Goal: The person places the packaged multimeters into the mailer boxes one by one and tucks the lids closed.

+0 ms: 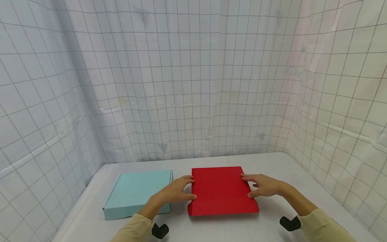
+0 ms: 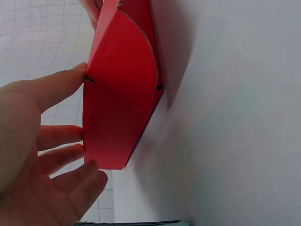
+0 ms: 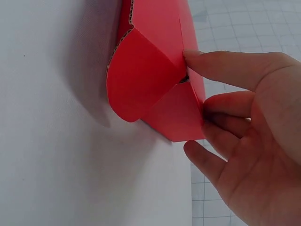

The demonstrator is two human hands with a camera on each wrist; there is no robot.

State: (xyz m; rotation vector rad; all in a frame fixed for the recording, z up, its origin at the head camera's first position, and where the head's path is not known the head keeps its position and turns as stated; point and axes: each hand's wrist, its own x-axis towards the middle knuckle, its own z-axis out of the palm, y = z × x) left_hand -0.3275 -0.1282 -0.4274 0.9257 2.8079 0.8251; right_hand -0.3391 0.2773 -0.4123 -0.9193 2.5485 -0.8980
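A red cardboard box (image 1: 216, 186) lies on the white table, its lid down and its front flap towards me. In the left wrist view a rounded side tab (image 2: 127, 56) stands outside the box's side wall; a matching tab (image 3: 136, 77) shows in the right wrist view. My left hand (image 1: 175, 191) rests against the left side, thumb at the lid's edge near the front fold and loosely extended fingers along the side. Mirroring it, my right hand (image 1: 267, 186) touches the right edge with thumb and forefinger, the other fingers loosely bent beside the wall.
A closed light blue cardboard box (image 1: 140, 188) lies just left of the red one, close by my left hand. White cloth (image 1: 278, 164) covers the table. Grid-patterned curtains (image 1: 193, 84) hang behind the table and along both sides.
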